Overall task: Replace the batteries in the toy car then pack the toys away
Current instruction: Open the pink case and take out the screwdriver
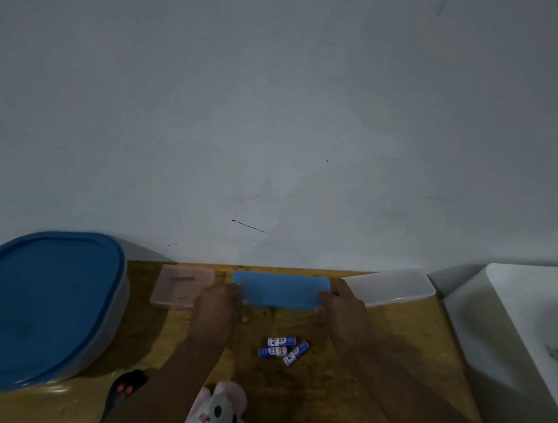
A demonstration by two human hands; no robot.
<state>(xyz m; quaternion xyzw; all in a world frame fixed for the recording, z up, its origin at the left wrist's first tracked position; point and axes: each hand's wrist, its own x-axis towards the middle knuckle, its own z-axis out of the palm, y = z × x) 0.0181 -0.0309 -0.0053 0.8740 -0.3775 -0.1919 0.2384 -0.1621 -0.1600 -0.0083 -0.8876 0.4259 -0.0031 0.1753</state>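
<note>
Blue box (280, 290) at the far edge of the desk (376, 357) is gripped end to end by left hand (218, 299) and right hand (340, 302), likely to open it; batteries (283, 350) lie nearer.

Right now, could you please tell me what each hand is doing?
Left hand: grips the left end of the blue case.
Right hand: grips the case's right end.

Three blue-and-white batteries (283, 350) lie clustered side by side, near the flat blue case (280, 290)
</note>
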